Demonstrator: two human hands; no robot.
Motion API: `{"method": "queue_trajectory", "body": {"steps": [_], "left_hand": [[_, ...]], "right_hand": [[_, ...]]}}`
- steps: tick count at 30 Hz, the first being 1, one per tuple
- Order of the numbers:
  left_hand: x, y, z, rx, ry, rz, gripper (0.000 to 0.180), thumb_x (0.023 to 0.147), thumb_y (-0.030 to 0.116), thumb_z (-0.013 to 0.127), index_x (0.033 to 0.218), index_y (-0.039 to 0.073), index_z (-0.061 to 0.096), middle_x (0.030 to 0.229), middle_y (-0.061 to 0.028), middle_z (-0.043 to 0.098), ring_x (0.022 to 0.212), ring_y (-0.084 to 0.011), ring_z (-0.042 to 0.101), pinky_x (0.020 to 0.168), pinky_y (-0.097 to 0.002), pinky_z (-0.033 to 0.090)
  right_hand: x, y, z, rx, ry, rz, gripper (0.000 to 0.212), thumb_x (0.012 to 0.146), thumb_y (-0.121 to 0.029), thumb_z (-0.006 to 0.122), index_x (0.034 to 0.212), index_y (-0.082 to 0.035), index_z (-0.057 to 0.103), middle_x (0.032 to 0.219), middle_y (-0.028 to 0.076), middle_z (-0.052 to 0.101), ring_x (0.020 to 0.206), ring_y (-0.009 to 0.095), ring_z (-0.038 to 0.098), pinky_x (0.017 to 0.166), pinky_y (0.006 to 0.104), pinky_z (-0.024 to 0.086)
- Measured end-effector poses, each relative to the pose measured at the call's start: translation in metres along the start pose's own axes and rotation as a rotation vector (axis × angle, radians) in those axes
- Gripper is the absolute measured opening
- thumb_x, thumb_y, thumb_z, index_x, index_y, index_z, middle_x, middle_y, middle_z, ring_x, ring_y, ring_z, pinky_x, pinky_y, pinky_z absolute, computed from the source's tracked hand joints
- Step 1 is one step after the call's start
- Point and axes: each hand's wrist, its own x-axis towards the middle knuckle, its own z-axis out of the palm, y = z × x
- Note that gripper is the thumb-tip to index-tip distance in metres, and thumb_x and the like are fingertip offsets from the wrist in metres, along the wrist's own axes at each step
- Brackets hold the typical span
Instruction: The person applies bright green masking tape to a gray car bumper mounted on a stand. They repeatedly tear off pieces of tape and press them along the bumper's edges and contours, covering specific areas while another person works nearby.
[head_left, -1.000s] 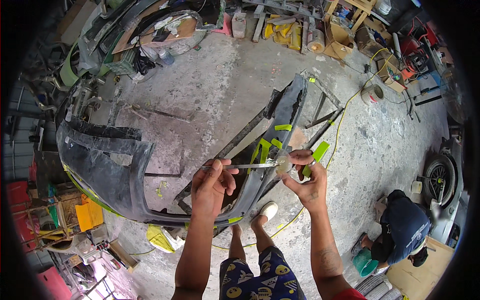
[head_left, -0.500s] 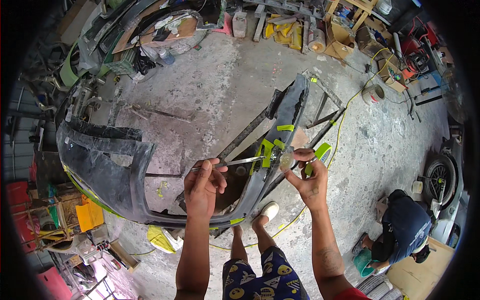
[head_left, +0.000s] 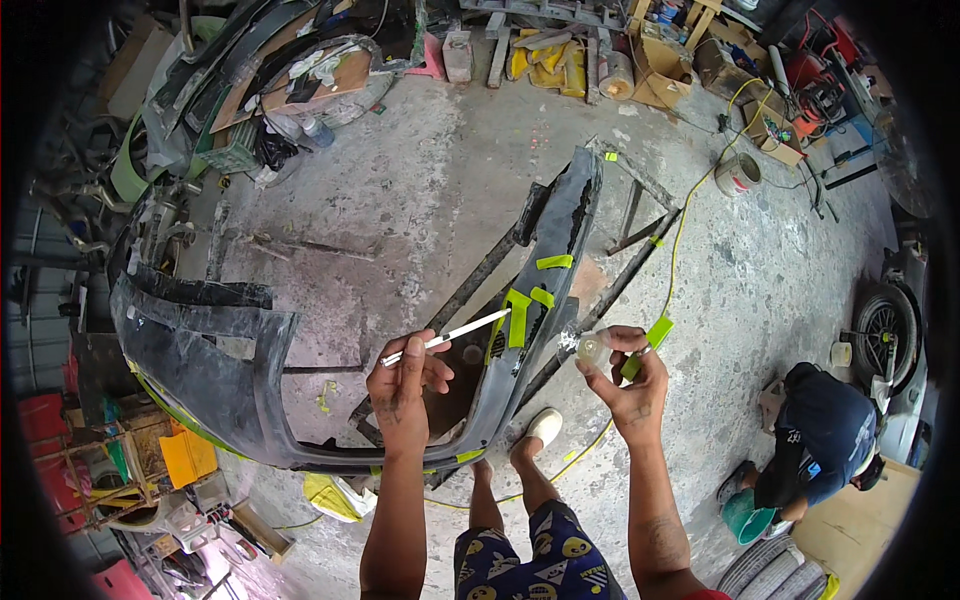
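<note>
My left hand [head_left: 405, 385] pinches a slim white stick-like tool [head_left: 470, 327] with a dark band; its tip points right, over the bumper. My right hand [head_left: 632, 385] holds a small clear container [head_left: 593, 346] between thumb and fingers. A roll of yellow-green masking tape [head_left: 655, 342] hangs at the same hand's fingers, seen nearly edge-on. Below both hands lies a large dark grey car bumper [head_left: 205, 375], raised on a metal frame [head_left: 470, 275]. Strips of yellow-green tape [head_left: 519, 320] stick to its right arm near the tool's tip.
A yellow hose or cable [head_left: 684, 235] runs across the concrete floor. A person [head_left: 818, 430] crouches at right beside a green bucket [head_left: 748, 517], near a wheel [head_left: 884, 340]. Car parts [head_left: 300, 70] pile up at the far left. A paint bucket [head_left: 738, 174] stands far right.
The view has shifted slightly. The stick now tilts up more steeply toward its tip. The tape roll has turned from showing its ring to nearly edge-on. Both hands keep their holds.
</note>
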Motion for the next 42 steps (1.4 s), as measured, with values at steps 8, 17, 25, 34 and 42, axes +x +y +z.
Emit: {"method": "queue_trajectory", "body": {"steps": [8,17,25,34,42], "left_hand": [[-0.002,0.000,0.002,0.061,-0.011,0.024,0.030,0.105,0.026,0.059,0.119,-0.001,0.063,0.099,-0.0150,0.072,0.068,-0.0117,0.064,0.055,-0.0231,0.047],[0.004,-0.001,0.003,0.065,-0.008,0.020,0.031,0.105,0.026,0.059,0.119,-0.001,0.063,0.098,-0.0146,0.072,0.067,-0.0116,0.064,0.056,-0.0238,0.047],[0.006,-0.002,0.006,0.063,-0.012,0.032,0.030,0.105,0.026,0.059,0.118,-0.001,0.063,0.098,-0.0146,0.072,0.067,-0.0119,0.064,0.056,-0.0238,0.047],[0.011,-0.004,0.009,0.044,-0.006,0.023,0.030,0.105,0.026,0.059,0.118,-0.001,0.064,0.097,-0.0162,0.072,0.066,-0.0124,0.064,0.055,-0.0236,0.047],[0.010,-0.006,0.009,0.037,-0.001,0.024,0.030,0.105,0.026,0.060,0.118,-0.001,0.064,0.098,-0.0153,0.072,0.066,-0.0123,0.064,0.055,-0.0233,0.047]], "right_hand": [[-0.008,0.003,-0.004,0.014,0.001,0.022,0.036,0.071,-0.001,0.088,0.100,-0.007,0.068,0.109,0.003,0.068,0.075,0.005,0.049,0.061,0.0203,0.041],[-0.005,-0.002,-0.001,-0.003,-0.020,-0.054,0.036,0.071,-0.003,0.089,0.100,-0.007,0.068,0.108,0.003,0.069,0.072,0.006,0.049,0.060,0.0210,0.041],[-0.009,0.002,-0.005,0.008,-0.025,-0.039,0.035,0.072,-0.003,0.089,0.100,-0.007,0.067,0.109,0.004,0.069,0.072,0.005,0.050,0.059,0.0198,0.041],[-0.004,-0.001,-0.009,-0.020,-0.018,-0.085,0.035,0.072,-0.003,0.088,0.100,-0.007,0.067,0.108,0.004,0.069,0.069,0.005,0.050,0.058,0.0197,0.040],[-0.004,-0.002,-0.010,-0.009,-0.024,-0.079,0.035,0.072,-0.004,0.088,0.100,-0.007,0.067,0.109,0.004,0.069,0.070,0.005,0.051,0.058,0.0201,0.041]]}}
